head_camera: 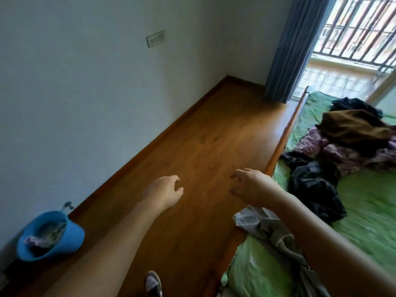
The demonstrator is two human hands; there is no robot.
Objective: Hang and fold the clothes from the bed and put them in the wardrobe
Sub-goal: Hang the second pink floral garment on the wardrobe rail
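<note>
Head view. Left hand (165,190) and right hand (249,185) reach out over the brown wooden floor (203,136), fingers loosely curled, apart, holding nothing.

Crumpled pile of brown, purple and black clothes (342,142) lies on the green-sheeted bed (368,211). A grey garment (276,234) drapes its near edge.

Judged step: picking a garment. Next: turn right, grip one.

Wardrobe not visible.

Round blue plastic tub (75,234) holds crumpled pale fabric.

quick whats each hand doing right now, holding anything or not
left hand: open, fingers loosely curled, holding nothing.
right hand: open, fingers loosely curled, holding nothing.
</note>
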